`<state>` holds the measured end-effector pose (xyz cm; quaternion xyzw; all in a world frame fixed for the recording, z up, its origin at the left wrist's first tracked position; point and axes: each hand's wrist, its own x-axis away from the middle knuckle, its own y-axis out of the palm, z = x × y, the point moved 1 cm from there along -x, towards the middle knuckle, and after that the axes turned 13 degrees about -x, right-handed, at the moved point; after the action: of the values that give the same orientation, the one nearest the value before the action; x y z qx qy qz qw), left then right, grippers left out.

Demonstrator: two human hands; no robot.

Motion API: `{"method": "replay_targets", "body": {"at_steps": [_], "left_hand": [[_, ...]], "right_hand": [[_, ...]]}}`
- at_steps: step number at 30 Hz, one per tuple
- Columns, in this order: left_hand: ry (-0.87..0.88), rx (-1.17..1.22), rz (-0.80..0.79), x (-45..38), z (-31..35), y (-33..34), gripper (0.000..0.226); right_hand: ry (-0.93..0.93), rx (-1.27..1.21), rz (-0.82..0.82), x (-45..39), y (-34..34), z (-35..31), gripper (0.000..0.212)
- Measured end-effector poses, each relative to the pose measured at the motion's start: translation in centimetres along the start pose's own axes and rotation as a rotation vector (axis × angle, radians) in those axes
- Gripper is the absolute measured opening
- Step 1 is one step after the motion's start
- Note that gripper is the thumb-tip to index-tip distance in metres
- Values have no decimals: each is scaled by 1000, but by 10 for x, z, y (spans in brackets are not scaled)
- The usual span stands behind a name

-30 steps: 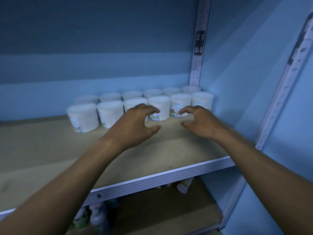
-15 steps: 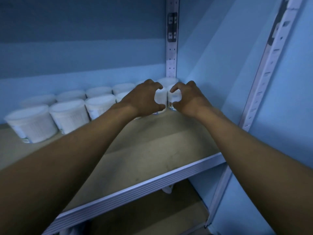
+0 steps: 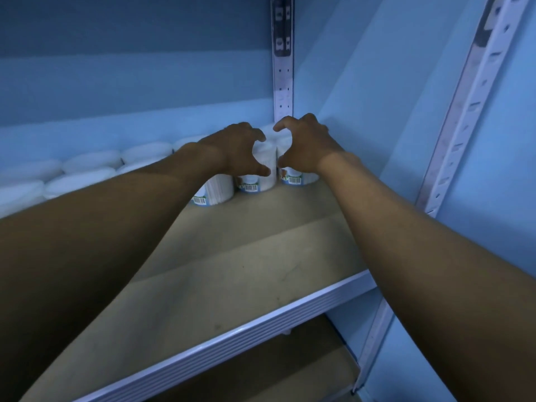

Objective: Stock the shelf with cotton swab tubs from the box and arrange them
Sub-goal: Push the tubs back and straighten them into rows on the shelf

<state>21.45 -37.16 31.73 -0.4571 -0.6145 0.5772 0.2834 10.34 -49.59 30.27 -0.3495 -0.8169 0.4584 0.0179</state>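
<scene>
Two rows of cotton swab tubs [image 3: 87, 172] stood along shelf [image 3: 261, 256] back, run reaching right rear corner. Left hand [image 3: 235, 152] cupped half-curled around front tub [image 3: 256, 172]; right hand [image 3: 304, 146] curled on corner tub [image 3: 295, 177]; firm grip or just nudging, could not tell. Judged late-stage: aligning. Front of shelf bare; box out of view, remaining stock unknown.
</scene>
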Motion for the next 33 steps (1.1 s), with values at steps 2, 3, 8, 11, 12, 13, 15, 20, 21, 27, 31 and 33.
{"method": "replay_targets", "body": {"at_steps": [2,3,8,11,12,13,15,20,21,27,31,33], "left_hand": [[14,-20,-3,-6,-3,3,80],[19,-30,-10,-8,-5,4,80],[46,-52,-4,-15,-11,10,77],[46,-39,-2,-17,-14,12,77],[46,-34,-3,-17,-15,12,77],[45,-29,-4,-17,-15,12,77],[41,-19,0,-16,-16,11,77],[41,-13,6,-15,-13,8,76],[39,-17,4,-14,-12,6,75],[41,-51,-24,-15,-9,-1,76],[55,-80,-42,-14,-5,-7,77],[59,-92,-48,-12,-3,-9,78]], "right_hand": [[-1,10,-6,-7,5,-1,71],[-3,16,-6,-10,8,-1,71],[11,47,-38,-26,16,-8,73],[44,41,-66,-33,13,-3,83],[50,43,-71,-34,10,1,85],[44,49,-74,-35,8,5,86],[33,60,-92,-38,3,12,83],[12,54,-128,-35,-3,22,71],[7,54,-133,-33,-4,22,71],[-10,64,-144,-28,-9,18,68],[-15,87,-161,-22,-13,16,69],[-11,96,-177,-18,-17,15,69]]}}
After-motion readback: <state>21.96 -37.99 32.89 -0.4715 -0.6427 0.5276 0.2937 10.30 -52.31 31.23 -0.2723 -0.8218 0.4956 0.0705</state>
